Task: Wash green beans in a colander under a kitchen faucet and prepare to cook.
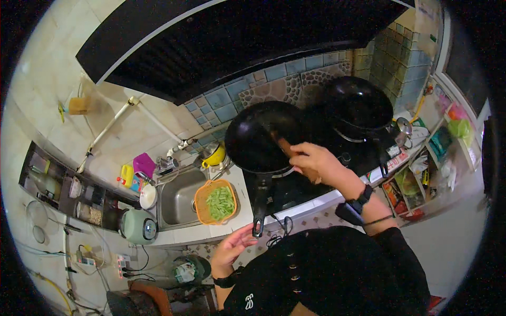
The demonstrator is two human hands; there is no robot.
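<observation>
Over the stove, my right hand (316,163) grips a wooden handle (284,146) in the wok (261,138); left hand (232,247) hangs open. Next, I'd stir steadily.

wooden handle (285,146) end hidden in right hand (316,162), shelf items (79,197) too small to tell

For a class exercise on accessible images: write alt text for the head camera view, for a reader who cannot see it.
Seen from above, a person's right hand holds a wooden handle over a black wok on a stove, while the left hand hangs open near the counter edge. An orange colander of cut green vegetables sits beside a steel sink.
</observation>
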